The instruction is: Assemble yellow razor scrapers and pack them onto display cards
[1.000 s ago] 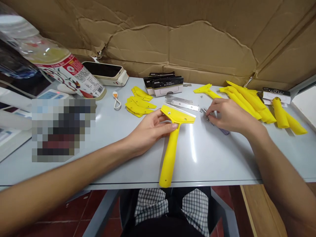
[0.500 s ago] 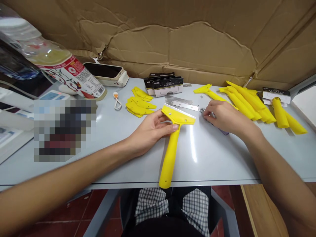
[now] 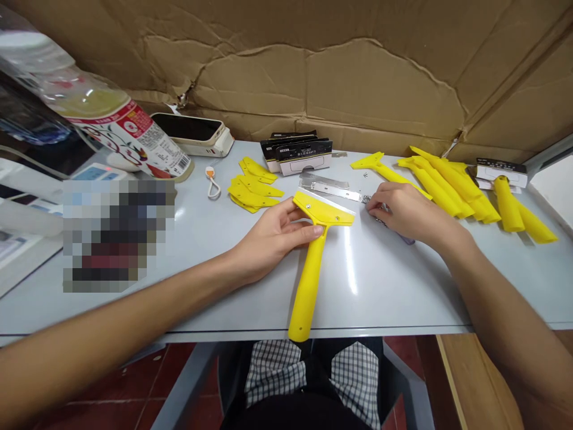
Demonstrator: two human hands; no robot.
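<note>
My left hand [image 3: 275,239] is closed around the neck of a yellow scraper [image 3: 308,280], thumb on top. The scraper lies tilted, its handle's end reaching past the table's front edge. A metal blade sits along its head, with two small screws showing. To the right, my right hand [image 3: 400,209] is down at a little heap of small metal screws [image 3: 366,199], fingertips pinched together. Whatever lies between those fingertips is hidden. Loose metal blades [image 3: 333,190] rest just beyond the scraper head. A purple item is partly covered under my right hand.
Yellow plastic head plates [image 3: 255,188] lie left of the blades, near a white loop tag [image 3: 212,184]. Black-and-white blade boxes [image 3: 304,156] stand behind. Several yellow scraper handles [image 3: 452,185] are piled right. A bottle [image 3: 129,131] and a phone-like device [image 3: 192,134] stand left, before a cardboard wall [image 3: 268,77].
My right hand has shifted very slightly to the left at the screws. The left hand and the scraper stay where they were.
</note>
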